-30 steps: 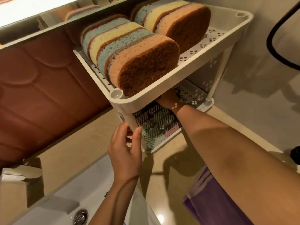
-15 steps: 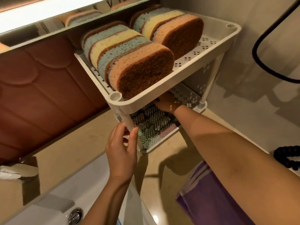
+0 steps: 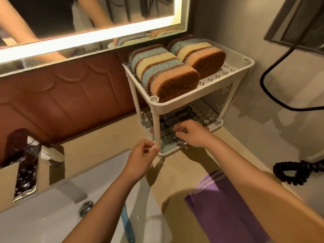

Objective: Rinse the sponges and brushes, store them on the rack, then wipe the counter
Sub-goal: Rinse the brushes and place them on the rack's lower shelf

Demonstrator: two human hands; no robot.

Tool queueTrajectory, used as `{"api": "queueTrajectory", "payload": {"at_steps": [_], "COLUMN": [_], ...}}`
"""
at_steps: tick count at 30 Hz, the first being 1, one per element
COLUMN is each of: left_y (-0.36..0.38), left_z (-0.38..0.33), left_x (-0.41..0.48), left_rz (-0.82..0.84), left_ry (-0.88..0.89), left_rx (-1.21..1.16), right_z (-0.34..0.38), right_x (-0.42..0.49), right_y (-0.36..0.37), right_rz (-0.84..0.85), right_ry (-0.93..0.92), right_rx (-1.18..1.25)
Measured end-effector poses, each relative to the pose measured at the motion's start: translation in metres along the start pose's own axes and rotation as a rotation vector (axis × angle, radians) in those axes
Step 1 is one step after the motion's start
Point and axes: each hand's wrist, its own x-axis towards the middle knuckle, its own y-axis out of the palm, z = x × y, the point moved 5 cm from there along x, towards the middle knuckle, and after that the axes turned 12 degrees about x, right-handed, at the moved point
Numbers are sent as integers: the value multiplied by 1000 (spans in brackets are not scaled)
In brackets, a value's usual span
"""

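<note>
A white two-tier rack (image 3: 203, 99) stands on the beige counter (image 3: 98, 144). Its top shelf holds several sponges (image 3: 168, 74) on edge, blue, yellow and orange with brown scrub faces. On the bottom shelf lie several brushes (image 3: 168, 135) with bristles up. My right hand (image 3: 191, 135) rests on the brushes at the shelf's front, fingers curled onto them. My left hand (image 3: 142, 156) pinches the rack's front leg near its foot. A blue brush handle (image 3: 127, 223) shows in the sink beside my left forearm.
A white sink (image 3: 52, 211) with a chrome drain knob (image 3: 85, 207) lies at bottom left. A folded purple cloth (image 3: 224, 207) sits on the counter at right, a black coiled cord (image 3: 296, 172) farther right. A lit mirror hangs above; a cardboard box stands left.
My right hand has drawn back from deep under the top shelf to the front of the bottom shelf. The view has pulled back and tilted down; my left hand stays at the rack's front leg.
</note>
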Motion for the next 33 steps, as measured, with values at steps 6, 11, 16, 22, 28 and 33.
{"api": "queueTrajectory", "payload": {"at_steps": [6,11,16,22,28,33], "left_y": [-20,-63,-110,-175,-229,-270], "left_z": [31,42,74,135,207,269], "left_x": [-44,-82,-139,-212,-292,-360], "left_rz": [303,356,402,286,186,56], "left_ry": [-12,-16,-90,-240,-489,-776], "left_rx": [210,417,659,643,517,482], "right_z": [39,65,101,159,218,260], "right_x": [-61,-90,-108,-125,-136,-155], "right_y": [43,92,155,238,327,404], "right_rz": [179,218,370,565,726,848], "right_ry": [-15,-31,-96,-217,-357,-461], "right_rx": [-29,-64,-292,-456,-498,-474]}}
